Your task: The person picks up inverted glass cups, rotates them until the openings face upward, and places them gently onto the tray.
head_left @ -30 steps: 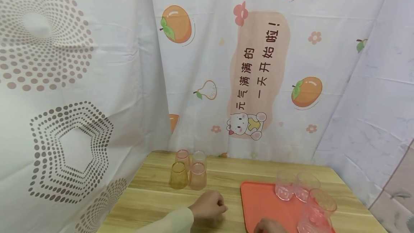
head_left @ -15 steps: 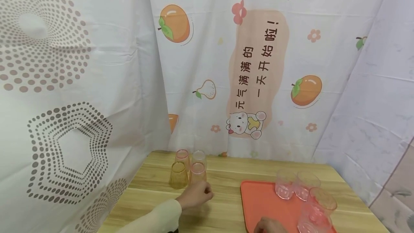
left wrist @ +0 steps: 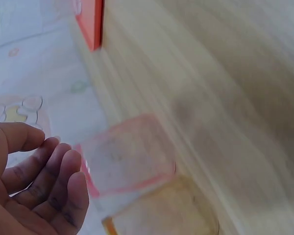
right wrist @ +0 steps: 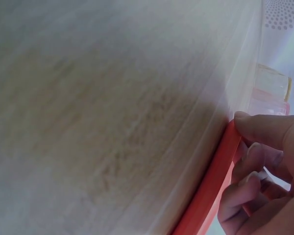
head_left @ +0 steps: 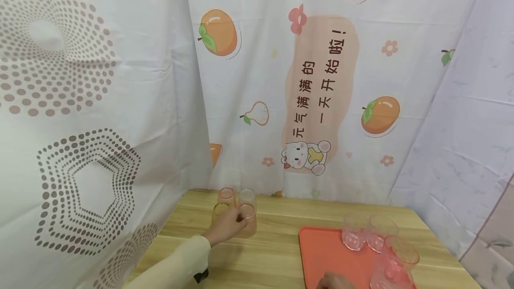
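Note:
My left hand point(head_left: 225, 227) is at the near side of several tumblers standing at the table's back left. It overlaps the yellow tumbler point(head_left: 221, 210) and is beside the front pink tumbler point(head_left: 250, 229). In the left wrist view, the fingers point(left wrist: 44, 161) are loosely bent and hold nothing, close to the rim of a pink tumbler point(left wrist: 130, 154); an amber tumbler point(left wrist: 164, 210) is next to it. My right hand point(head_left: 335, 281) pinches the rim of the orange-red tray point(head_left: 321, 253), thumb on one side and bent fingers on the other in the right wrist view.
Several clear and pinkish cups point(head_left: 353, 235) stand on the tray's right half. A pink-rimmed tumbler point(head_left: 226, 195) and a clear tumbler point(head_left: 246, 196) stand behind the front pair. Printed curtains point(head_left: 257, 79) hang behind and beside the wooden table point(head_left: 273, 244).
My left hand has moved left and away from me across the table, up to the tumblers. The right hand has stayed at the tray's edge.

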### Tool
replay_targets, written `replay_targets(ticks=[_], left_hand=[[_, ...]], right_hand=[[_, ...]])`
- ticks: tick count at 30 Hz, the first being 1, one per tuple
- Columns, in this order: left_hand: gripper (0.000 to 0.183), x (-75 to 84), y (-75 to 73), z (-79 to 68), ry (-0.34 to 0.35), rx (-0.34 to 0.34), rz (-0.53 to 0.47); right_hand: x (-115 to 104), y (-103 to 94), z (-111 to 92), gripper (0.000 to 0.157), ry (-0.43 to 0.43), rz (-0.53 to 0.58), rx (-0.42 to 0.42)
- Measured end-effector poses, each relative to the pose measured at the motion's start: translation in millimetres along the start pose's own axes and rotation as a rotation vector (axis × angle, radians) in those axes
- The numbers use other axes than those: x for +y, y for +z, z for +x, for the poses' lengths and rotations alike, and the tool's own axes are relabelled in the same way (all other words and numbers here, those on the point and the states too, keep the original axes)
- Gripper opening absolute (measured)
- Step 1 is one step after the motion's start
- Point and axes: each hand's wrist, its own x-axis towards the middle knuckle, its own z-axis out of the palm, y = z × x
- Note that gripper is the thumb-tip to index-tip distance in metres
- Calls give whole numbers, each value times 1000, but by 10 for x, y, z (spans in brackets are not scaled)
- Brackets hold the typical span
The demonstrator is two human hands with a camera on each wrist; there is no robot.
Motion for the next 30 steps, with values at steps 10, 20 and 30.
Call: replay_targets(ticks=[10,20,30], left_hand=[[19,-216,-218,64,43,110,190],[16,-355,-347,109,-11,138,325],[48,-469,-384,105,-109,69,426]], right_hand=[[-11,-38,7,13,16,61,-51],[-29,-47,12,13,25,65,-60],[-15,-35,12,14,29,73,-64]])
